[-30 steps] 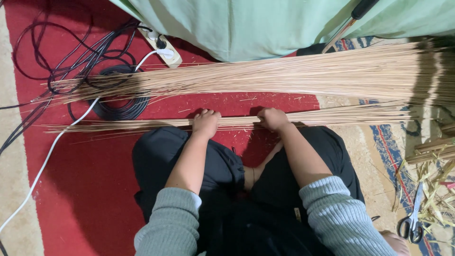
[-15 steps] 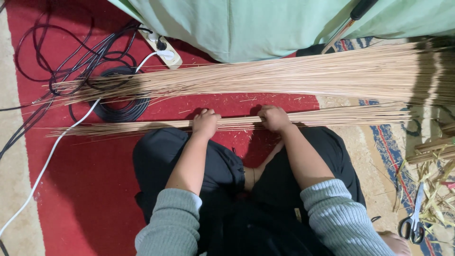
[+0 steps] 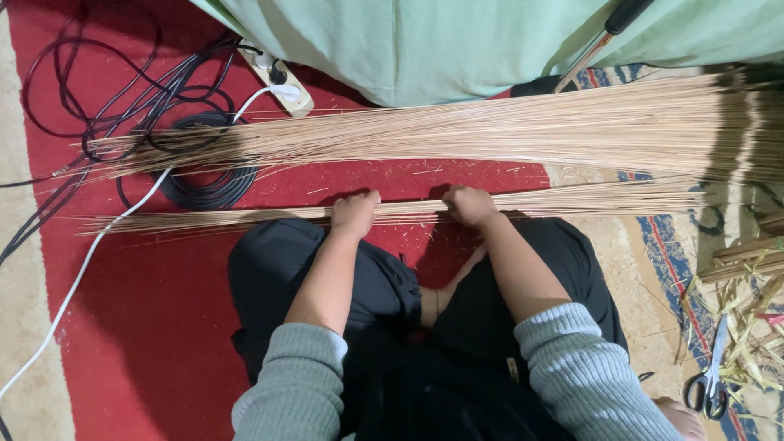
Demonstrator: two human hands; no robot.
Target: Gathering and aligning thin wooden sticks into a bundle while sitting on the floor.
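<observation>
I'm looking down at a red carpet [image 3: 163, 327] with a beige border, a pale green cloth [image 3: 457, 41] hanging across the top and a tangle of black cables [image 3: 196, 175] with a white power strip [image 3: 278, 77] off to the upper left. The person sits cross-legged in dark trousers and a grey ribbed sweater, and both hands rest on the near bundle of sticks [image 3: 572, 198], which lies flat across the carpet just in front of the knees. My left hand [image 3: 354, 214] is curled down over the bundle, fingers closed on it, and my right hand [image 3: 469, 205] grips it the same way a little further along, the two near each other with a short stretch of sticks between them. I judge this as the gathering and evening-out stage: the loose sticks are being pressed together into a tight sheaf, and the next move would call for a firm, even squeeze so none slip out or snap. The sticks are thin, straight, pale tan and dry-looking, tapering to fine tips at the left. A much thicker pile of sticks [image 3: 523, 131] lies beyond, apart from the near one. At the right edge lie yellowish leaf scraps [image 3: 747, 327] and scissors [image 3: 709, 390].
</observation>
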